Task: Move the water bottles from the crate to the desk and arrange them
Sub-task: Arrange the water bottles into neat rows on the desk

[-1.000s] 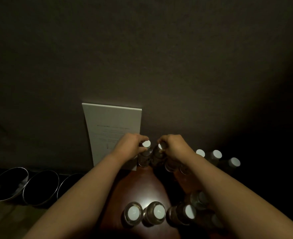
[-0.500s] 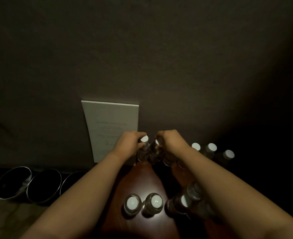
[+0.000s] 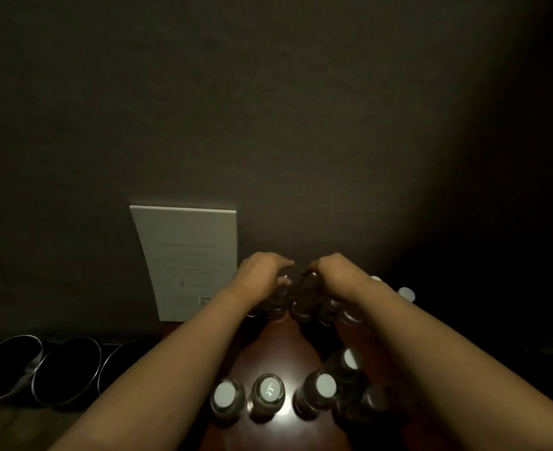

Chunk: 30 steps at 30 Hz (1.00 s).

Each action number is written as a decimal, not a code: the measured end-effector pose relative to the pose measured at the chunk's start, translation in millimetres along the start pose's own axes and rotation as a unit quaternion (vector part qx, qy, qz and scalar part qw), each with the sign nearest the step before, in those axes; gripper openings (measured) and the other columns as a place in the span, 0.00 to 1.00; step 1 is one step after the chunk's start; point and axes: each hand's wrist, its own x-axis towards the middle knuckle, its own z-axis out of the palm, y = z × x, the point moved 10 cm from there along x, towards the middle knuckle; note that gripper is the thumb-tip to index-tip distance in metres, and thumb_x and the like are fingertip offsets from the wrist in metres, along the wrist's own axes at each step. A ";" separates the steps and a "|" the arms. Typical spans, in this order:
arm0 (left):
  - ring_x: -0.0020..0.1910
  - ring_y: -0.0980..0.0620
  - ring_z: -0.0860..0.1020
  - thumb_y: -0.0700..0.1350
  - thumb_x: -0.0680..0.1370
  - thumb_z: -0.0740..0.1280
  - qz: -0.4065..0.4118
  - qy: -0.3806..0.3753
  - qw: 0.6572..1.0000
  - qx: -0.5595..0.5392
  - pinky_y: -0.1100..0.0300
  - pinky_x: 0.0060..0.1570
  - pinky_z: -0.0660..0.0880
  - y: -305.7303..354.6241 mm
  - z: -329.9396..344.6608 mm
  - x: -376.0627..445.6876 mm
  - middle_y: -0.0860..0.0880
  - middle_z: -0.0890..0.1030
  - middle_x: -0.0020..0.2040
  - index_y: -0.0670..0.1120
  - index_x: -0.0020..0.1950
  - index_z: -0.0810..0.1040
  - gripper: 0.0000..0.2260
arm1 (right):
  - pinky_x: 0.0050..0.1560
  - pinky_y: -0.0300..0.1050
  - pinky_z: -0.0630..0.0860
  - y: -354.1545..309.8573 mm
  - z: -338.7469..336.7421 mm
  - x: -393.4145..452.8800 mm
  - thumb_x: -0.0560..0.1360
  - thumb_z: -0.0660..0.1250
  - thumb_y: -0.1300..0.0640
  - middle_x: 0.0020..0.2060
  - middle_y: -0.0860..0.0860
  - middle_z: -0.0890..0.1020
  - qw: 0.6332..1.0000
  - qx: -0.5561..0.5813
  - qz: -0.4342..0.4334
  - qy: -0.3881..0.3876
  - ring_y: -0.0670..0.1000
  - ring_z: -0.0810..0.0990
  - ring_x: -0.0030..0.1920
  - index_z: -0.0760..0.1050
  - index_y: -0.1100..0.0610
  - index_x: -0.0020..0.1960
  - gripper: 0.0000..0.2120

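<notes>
Desk [image 3: 278, 349]: reddish-brown wood, polished, glossy, with a bright glare patch near the front bottles.
Water bottles [image 3: 265, 398]: clear plastic, shiny, ribbed sides.
Caps [image 3: 225, 392]: white plastic, smooth, matt.
Card [image 3: 187, 255]: white paper or board, flat, matt, faint print.
Bowls [image 3: 67, 369]: dark and glossy inside, shiny metallic-looking rims.
Wall [image 3: 268, 109]: dark brown, matt, finely grained.
Hands: bare skin, no gloves or sleeves.

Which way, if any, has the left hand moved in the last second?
Yes, rightward: the left hand overlapped the white card's right edge earlier, now sits past it.
</notes>
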 end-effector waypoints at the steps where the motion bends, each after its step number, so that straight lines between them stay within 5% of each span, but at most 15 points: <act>1: 0.64 0.49 0.77 0.50 0.74 0.73 -0.011 -0.018 1.000 0.006 0.55 0.63 0.73 -1.8 7.6 1.8 0.51 0.80 0.64 0.53 0.66 0.78 0.21 | 0.57 0.43 0.75 -0.8 2.7 1.1 0.76 0.65 0.60 0.58 0.53 0.82 1.000 -0.006 -0.005 -0.008 0.54 0.81 0.57 0.77 0.49 0.66 0.19; 6: 0.61 0.50 0.79 0.51 0.74 0.72 -0.038 -0.021 0.999 0.016 0.57 0.61 0.75 -11.3 14.8 6.1 0.52 0.82 0.60 0.54 0.63 0.81 0.17 | 0.58 0.45 0.75 -2.7 7.5 10.3 0.78 0.63 0.60 0.58 0.57 0.81 1.000 -0.003 -0.015 -0.024 0.57 0.80 0.58 0.77 0.54 0.66 0.17; 15: 0.60 0.49 0.79 0.52 0.75 0.71 -0.035 0.008 0.999 0.032 0.57 0.59 0.75 -14.1 13.6 8.5 0.51 0.83 0.59 0.54 0.62 0.81 0.16 | 0.46 0.47 0.76 -9.1 8.2 18.6 0.74 0.68 0.58 0.48 0.56 0.82 0.999 -0.037 -0.012 -0.002 0.57 0.82 0.48 0.81 0.56 0.53 0.09; 22: 0.64 0.47 0.77 0.50 0.76 0.71 -0.002 -0.037 0.998 0.051 0.54 0.61 0.73 -10.9 20.8 6.9 0.48 0.79 0.64 0.50 0.67 0.78 0.20 | 0.52 0.50 0.76 -3.6 7.8 18.4 0.77 0.66 0.54 0.54 0.58 0.78 0.999 -0.042 -0.002 0.028 0.59 0.79 0.53 0.78 0.57 0.57 0.11; 30: 0.57 0.45 0.80 0.48 0.74 0.66 0.016 -0.010 0.999 0.036 0.52 0.55 0.77 -8.3 12.2 0.5 0.48 0.83 0.58 0.52 0.61 0.81 0.16 | 0.51 0.49 0.75 -6.3 3.2 17.4 0.77 0.67 0.51 0.53 0.59 0.80 0.997 -0.043 0.015 0.057 0.61 0.80 0.53 0.78 0.59 0.54 0.13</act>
